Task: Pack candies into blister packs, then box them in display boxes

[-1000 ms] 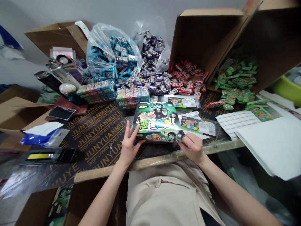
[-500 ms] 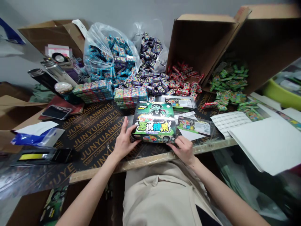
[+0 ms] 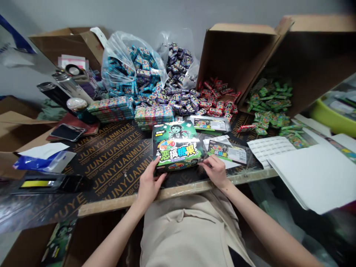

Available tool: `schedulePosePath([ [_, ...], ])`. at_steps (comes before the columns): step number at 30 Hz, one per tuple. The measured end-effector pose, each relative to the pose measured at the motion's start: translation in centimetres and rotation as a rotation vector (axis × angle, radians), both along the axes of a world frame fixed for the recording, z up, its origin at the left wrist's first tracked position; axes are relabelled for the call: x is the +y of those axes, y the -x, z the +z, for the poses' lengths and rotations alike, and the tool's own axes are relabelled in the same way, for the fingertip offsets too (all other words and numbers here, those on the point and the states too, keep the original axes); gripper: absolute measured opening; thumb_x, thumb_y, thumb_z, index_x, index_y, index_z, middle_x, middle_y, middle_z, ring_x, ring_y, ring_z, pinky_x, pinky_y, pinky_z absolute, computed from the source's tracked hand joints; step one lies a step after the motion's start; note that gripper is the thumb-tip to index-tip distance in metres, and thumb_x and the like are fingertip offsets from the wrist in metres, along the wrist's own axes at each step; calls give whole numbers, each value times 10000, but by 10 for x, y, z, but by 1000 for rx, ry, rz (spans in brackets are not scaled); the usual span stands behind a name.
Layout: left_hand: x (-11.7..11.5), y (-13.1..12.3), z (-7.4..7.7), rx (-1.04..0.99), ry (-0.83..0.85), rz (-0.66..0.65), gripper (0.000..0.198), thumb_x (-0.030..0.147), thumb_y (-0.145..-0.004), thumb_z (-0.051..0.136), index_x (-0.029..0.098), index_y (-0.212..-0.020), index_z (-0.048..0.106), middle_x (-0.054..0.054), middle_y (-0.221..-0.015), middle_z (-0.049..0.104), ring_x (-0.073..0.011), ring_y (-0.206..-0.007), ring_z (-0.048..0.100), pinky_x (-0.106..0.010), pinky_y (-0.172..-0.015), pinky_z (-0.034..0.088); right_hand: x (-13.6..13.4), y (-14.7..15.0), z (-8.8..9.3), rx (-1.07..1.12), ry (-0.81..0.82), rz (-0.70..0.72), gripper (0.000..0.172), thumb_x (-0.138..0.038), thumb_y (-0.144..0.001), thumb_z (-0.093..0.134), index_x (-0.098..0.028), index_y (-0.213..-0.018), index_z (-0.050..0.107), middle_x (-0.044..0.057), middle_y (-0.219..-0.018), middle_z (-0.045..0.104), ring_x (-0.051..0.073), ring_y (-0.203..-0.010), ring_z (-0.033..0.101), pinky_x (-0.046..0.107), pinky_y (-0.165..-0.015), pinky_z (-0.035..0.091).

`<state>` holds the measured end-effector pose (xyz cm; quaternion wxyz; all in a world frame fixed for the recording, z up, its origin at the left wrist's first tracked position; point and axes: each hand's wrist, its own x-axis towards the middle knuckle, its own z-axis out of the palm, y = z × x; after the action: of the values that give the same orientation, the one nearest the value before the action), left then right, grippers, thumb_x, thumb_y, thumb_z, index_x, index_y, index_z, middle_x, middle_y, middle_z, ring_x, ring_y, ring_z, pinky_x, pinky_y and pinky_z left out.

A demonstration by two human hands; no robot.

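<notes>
A green and black candy box (image 3: 178, 138) with a cartoon figure and large Chinese letters on its lid lies closed near the table's front edge. My left hand (image 3: 149, 181) grips its front left corner, the fingers along the side and the thumb low at the front. At the front right corner, my right hand (image 3: 215, 171) pinches the lower edge. Just right of the box lies a flat printed packet (image 3: 226, 151) on white paper. Behind that is another packet in clear plastic (image 3: 210, 124).
Behind stand stacked candy packs (image 3: 154, 114), a bag of blue candies (image 3: 133, 63), purple candies (image 3: 179, 61), red candies (image 3: 219, 105) and green candies (image 3: 269, 96) by cardboard cartons (image 3: 236, 48). Left are a phone (image 3: 67, 132) and a tape dispenser (image 3: 50, 183); right, white sheets (image 3: 319, 174).
The box has shifted slightly left and turned a little, with both hands still on it. My left hand has moved lower around its corner. The camera view has tilted slightly.
</notes>
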<state>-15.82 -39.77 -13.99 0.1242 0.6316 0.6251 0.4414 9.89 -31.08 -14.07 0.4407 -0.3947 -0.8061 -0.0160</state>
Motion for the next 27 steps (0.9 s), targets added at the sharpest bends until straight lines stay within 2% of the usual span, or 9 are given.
schedulePosePath([
  [2,0,-3,17,246,-40,84,649,345,-741,598,271,-1326,329,-121,-1377,332,-324,-1191,417,-475,-883,452,5,-3,15,-48,-55,-41,189,-330,-767,595,-186,-885,562,88,-888,561,219,-845,536,348,-745,433],
  [4,5,-4,39,488,-88,126,778,364,-665,674,277,-1343,303,-124,-1457,151,-387,-1300,190,-589,-985,264,9,-1,35,-202,-101,-37,496,-366,-717,643,-182,-1150,488,156,-1212,461,301,-1120,431,442,-901,361],
  [7,22,-7,63,735,-116,-33,881,300,-629,705,281,-1370,229,-99,-1479,70,-367,-1332,42,-618,-1022,72,13,8,63,-559,-108,82,727,-286,-712,653,-241,-1345,297,102,-1436,221,316,-1311,185,505,-1021,188],
  [10,39,-11,62,830,-68,-212,856,153,-672,624,283,-1385,168,-73,-1470,149,-312,-1341,86,-564,-1050,94,16,18,70,-741,-110,175,710,-167,-760,574,-256,-1376,232,61,-1441,232,269,-1335,144,521,-1053,107],
  [16,41,-14,47,761,-42,-245,723,42,-739,464,266,-1378,213,-63,-1463,184,-281,-1345,69,-515,-1071,110,17,17,42,-706,-112,226,565,-86,-849,373,-238,-1377,242,49,-1414,298,224,-1328,192,495,-1060,173],
  [20,43,7,50,374,22,-339,638,249,-771,545,297,-1350,281,-43,-1462,189,-286,-1341,104,-537,-1066,81,18,10,41,-426,157,260,614,-367,-832,499,-270,-1378,234,68,-1444,217,273,-1336,143,552,-1051,123],
  [22,51,14,46,-74,38,-187,578,386,-815,479,284,-1348,282,-43,-1448,237,-249,-1330,185,-483,-1073,162,23,11,43,-53,434,237,653,-527,-838,395,-251,-1393,188,88,-1438,228,269,-1322,199,530,-1035,212],
  [24,58,12,39,-582,69,-29,532,464,-861,341,249,-1345,294,-53,-1404,335,-219,-1285,310,-420,-1040,291,27,18,43,332,752,245,622,-578,-865,210,-242,-1388,216,91,-1374,366,241,-1257,353,469,-973,360],
  [27,57,2,38,-1129,169,-82,540,498,-850,336,205,-1302,379,-71,-1289,492,-235,-1146,494,-394,-938,427,17,40,46,679,1101,256,588,-602,-843,266,-274,-1320,372,50,-1220,545,222,-1120,510,380,-855,488],
])
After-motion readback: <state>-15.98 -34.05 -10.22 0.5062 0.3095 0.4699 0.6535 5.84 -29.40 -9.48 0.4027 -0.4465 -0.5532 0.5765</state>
